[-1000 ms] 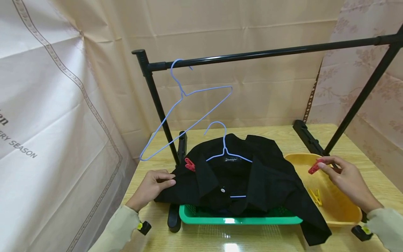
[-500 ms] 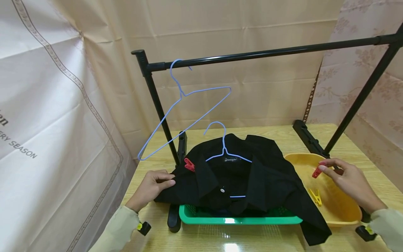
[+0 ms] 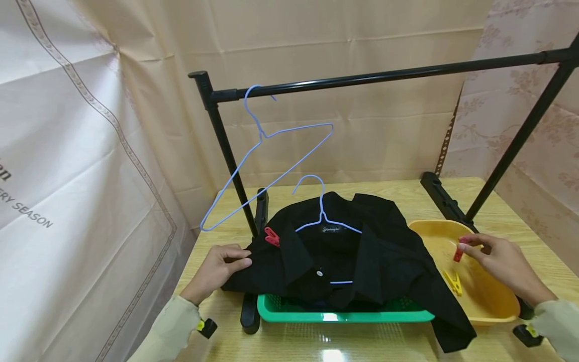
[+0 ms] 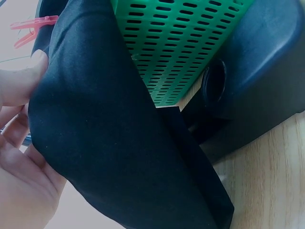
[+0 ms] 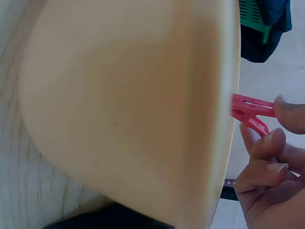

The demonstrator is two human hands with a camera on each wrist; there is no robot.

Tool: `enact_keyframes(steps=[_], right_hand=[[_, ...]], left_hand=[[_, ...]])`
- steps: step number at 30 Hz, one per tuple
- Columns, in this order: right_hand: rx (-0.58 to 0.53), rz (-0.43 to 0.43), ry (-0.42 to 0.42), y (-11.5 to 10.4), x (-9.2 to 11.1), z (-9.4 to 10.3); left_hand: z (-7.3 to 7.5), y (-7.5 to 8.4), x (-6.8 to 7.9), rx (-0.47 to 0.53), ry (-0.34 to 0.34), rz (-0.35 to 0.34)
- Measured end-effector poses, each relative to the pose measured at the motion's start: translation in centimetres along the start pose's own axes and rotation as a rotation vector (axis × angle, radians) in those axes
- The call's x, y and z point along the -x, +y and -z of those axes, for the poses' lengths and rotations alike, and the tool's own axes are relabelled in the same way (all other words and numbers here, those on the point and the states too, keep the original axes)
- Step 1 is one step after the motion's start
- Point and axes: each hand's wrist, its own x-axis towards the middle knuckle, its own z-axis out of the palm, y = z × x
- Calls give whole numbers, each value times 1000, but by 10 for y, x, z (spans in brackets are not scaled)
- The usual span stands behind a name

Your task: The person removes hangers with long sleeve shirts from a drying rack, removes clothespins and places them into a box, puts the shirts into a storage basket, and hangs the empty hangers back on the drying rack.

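Note:
A black collared shirt (image 3: 393, 261) lies with a blue wire hanger (image 3: 322, 217) inside its neck, the hook standing out above the collar. My left hand (image 3: 217, 269) pinches the shirt's edge at the left, thumb on top of the cloth. Near that hand, a red clothespin (image 3: 272, 236) sits on the shirt's left shoulder. Over the yellow basin (image 3: 490, 309), my right hand (image 3: 499, 261) holds another red clothespin (image 5: 250, 109) between thumb and fingers, its nose pointing down in the head view. Inside the basin rests a yellow clothespin (image 3: 454, 283).
Under the shirt stands a green basket (image 3: 362, 317) with slotted walls. A black rack (image 3: 384, 78) spans the table, and a second blue hanger (image 3: 261, 134) hangs from its left end. The rack's foot (image 4: 267, 71) is close beside the basket. One sleeve drapes past the basin.
My right hand has shifted slightly right and down, and the red clothespin in it has swung from slanting to nearly upright. My left hand stays put on the shirt.

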Motion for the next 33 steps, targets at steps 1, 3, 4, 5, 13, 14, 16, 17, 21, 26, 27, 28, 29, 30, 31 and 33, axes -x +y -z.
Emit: enact_keyframes(steps=[1,3,4,5,13,14,16,17,21,26,27,28,29,30,31,33], right_hand=[[9,-1,-8,0,-1,0],[23,-6,-29,1,-2,0],[28,-8,-39,2,-2,0],[35,-5,-43,3,-3,0],[68,20,-81,6,-5,-5],[72,24,-88,7,-5,-5],[85,37,-99,8,-5,-6],[87,40,-108,8,-6,-6],[103,50,-141,9,-9,-8],[107,38,-205,9,-11,-10],[110,39,-217,9,-12,-11],[115,39,-225,8,-12,-11],[122,43,-233,8,-12,-12],[130,47,-238,8,-13,-13],[141,54,-239,8,-13,-14],[165,74,-235,8,-14,-15]], left_hand=[[0,0,0,0,1,-2],[0,0,0,0,1,-6],[0,0,0,1,1,-9],[0,0,0,0,2,-12],[0,0,1,3,0,-7],[0,0,1,3,-1,-5],[0,1,1,5,-1,-3],[0,1,1,5,-2,-3],[0,1,1,2,3,-4],[1,2,2,2,9,-10],[1,2,2,4,8,-13],[1,2,2,4,8,-14],[1,2,3,5,8,-15],[1,2,3,6,7,-16],[1,2,3,6,7,-16],[1,2,3,4,9,-16]])
